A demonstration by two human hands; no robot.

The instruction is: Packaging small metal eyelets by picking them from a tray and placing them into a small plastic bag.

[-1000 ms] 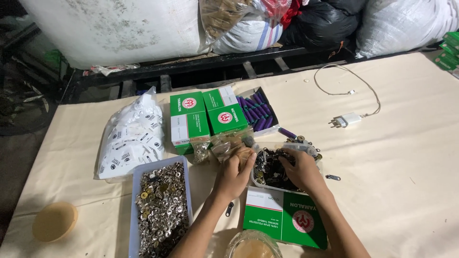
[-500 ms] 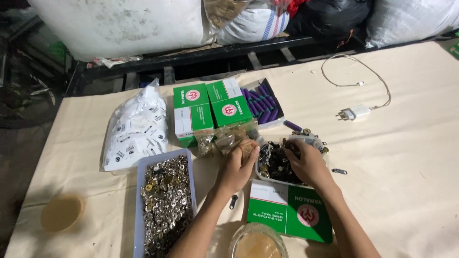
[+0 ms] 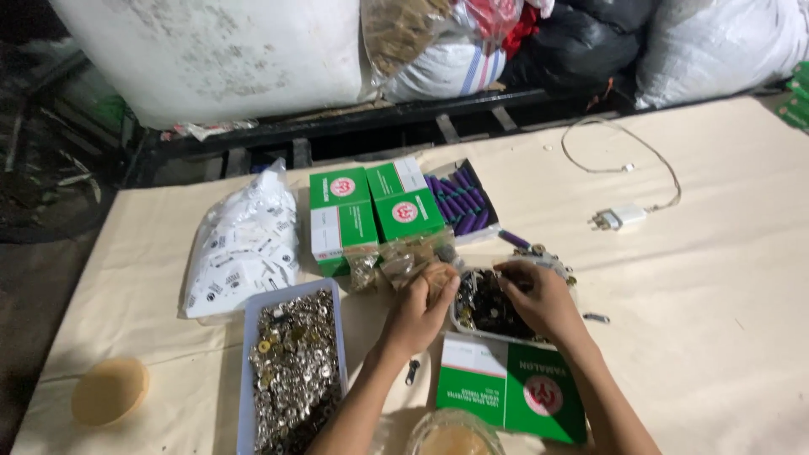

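Cream tablecloth [image 3: 716, 278] underneath; right hand [image 3: 539, 299] digs curled into tray of dark metal bits [image 3: 484, 312]; left hand [image 3: 419, 307] beside pinches one; tiny, hard, slippery, best taken by fingertips.

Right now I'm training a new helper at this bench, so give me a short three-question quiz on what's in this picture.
1. True or false: the right hand is over the small container of dark parts.
2. What fills the long tray by the left forearm? A) purple tubes B) shiny metal pieces C) paper slips
3. What lies flat on the table near the person, just below the small container?

Key:
1. True; the left hand is at the container's left edge, holding something small.
2. B.
3. A green and white box.
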